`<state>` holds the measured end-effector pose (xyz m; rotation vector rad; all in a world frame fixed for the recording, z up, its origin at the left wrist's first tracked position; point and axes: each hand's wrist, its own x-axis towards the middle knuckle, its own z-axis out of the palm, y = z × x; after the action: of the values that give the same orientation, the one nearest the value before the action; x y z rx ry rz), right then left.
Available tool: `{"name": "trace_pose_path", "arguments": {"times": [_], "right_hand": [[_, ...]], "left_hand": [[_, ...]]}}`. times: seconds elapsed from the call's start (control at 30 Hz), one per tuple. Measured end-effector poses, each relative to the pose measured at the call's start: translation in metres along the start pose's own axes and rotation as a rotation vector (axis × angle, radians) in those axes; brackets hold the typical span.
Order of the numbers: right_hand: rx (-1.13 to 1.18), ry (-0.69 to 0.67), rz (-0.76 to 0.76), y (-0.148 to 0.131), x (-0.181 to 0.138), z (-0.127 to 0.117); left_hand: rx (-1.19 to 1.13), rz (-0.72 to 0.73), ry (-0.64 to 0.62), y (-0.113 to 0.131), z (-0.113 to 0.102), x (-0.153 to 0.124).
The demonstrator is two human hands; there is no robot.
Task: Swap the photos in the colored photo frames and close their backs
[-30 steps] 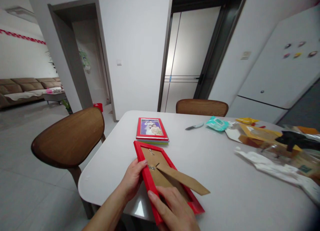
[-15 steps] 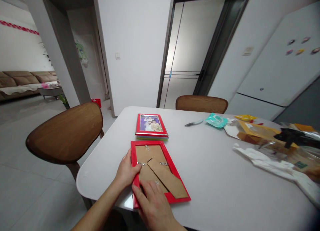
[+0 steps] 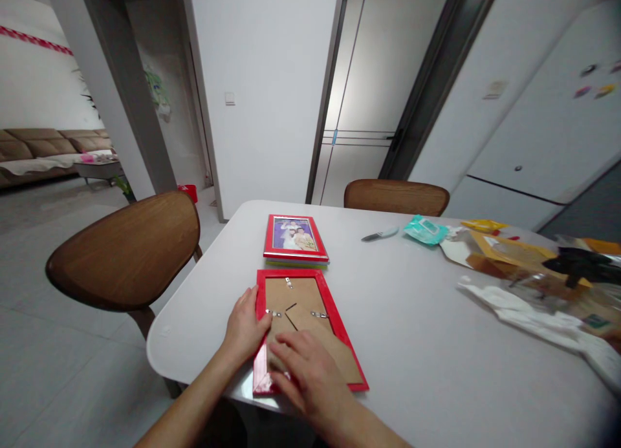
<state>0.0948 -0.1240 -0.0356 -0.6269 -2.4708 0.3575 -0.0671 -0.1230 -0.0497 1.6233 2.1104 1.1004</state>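
A red picture frame point(image 3: 339, 325) lies face down near the table edge, its brown backing board point(image 3: 295, 293) and folded stand point(image 3: 347, 357) facing up. Small metal clips sit along the backing, one at the top point(image 3: 289, 282) and one on the right point(image 3: 319, 315). My left hand point(image 3: 245, 325) is closed on the frame's left side, thumb on top by the left clip. Over the lower backing is my right hand point(image 3: 315, 370), fingers bent, thumb and index finger apart. It covers most of the bottom clip. Just beyond lies a stack of frames, topped by a red-framed photo point(image 3: 294, 234).
A knife point(image 3: 380, 234) lies on the white table point(image 3: 412, 325), beside a teal packet point(image 3: 425, 230). Opened brown packaging point(image 3: 504, 254), white wrapping point(image 3: 524, 312) and a black item point(image 3: 572, 264) crowd the right side. Wooden chairs stand left point(image 3: 130, 247) and behind point(image 3: 395, 196).
My right hand has lifted off the frame's lower left edge and moved right, over the lower backing. My left hand keeps its hold. The view has shifted slightly.
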Motion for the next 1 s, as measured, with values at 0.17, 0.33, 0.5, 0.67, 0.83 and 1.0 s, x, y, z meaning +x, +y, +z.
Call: {"name": "trace_pose_path", "arguments": {"times": [0.17, 0.33, 0.5, 0.67, 0.83, 1.0], "right_hand": [[-0.12, -0.071, 0.311, 0.058, 0.013, -0.036], [-0.127, -0.135, 0.419, 0.083, 0.017, -0.032], [-0.158, -0.105, 0.423, 0.083, 0.019, -0.022], [-0.233, -0.08, 0.412, 0.085, 0.018, -0.022], [-0.261, -0.063, 0.394, 0.08, 0.03, -0.022], [-0.225, -0.086, 0.331, 0.077, 0.064, -0.002]], "left_hand": [[0.048, -0.001, -0.032, 0.001, -0.002, 0.0], [0.074, -0.008, -0.08, 0.003, -0.006, -0.002], [0.098, -0.009, -0.111, 0.004, -0.008, -0.003], [0.101, 0.005, -0.109, 0.003, -0.008, -0.002], [0.105, 0.014, -0.093, 0.0, -0.008, -0.008], [0.121, 0.025, -0.112, 0.0, -0.008, -0.014]]}}
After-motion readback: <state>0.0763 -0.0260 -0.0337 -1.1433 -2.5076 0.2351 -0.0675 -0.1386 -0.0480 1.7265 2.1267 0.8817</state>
